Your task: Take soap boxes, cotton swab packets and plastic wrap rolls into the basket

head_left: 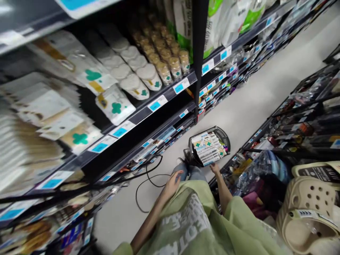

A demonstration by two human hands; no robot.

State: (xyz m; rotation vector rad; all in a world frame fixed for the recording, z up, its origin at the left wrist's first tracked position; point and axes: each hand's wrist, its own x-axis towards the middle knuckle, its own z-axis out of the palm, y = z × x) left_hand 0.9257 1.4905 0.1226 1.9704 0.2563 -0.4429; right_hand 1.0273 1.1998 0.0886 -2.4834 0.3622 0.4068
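Observation:
My left hand (174, 181) lies with fingers spread on my knee in blue jeans (190, 172), holding nothing. My right hand (215, 168) reaches down to the near edge of a black shopping basket (225, 136) on the floor. It touches the closest of several white packets with green marks (208, 148) stacked inside. Its fingers are too small and hidden to show a grip. Both sleeves are light green.
The left shelves hold white packets with green clover marks (115, 106), round white packs (132, 83) and small jars (175, 66), with blue price tags along the edges. A black cable (145, 184) loops on the grey floor. Beige clogs (308, 198) and racks stand at right.

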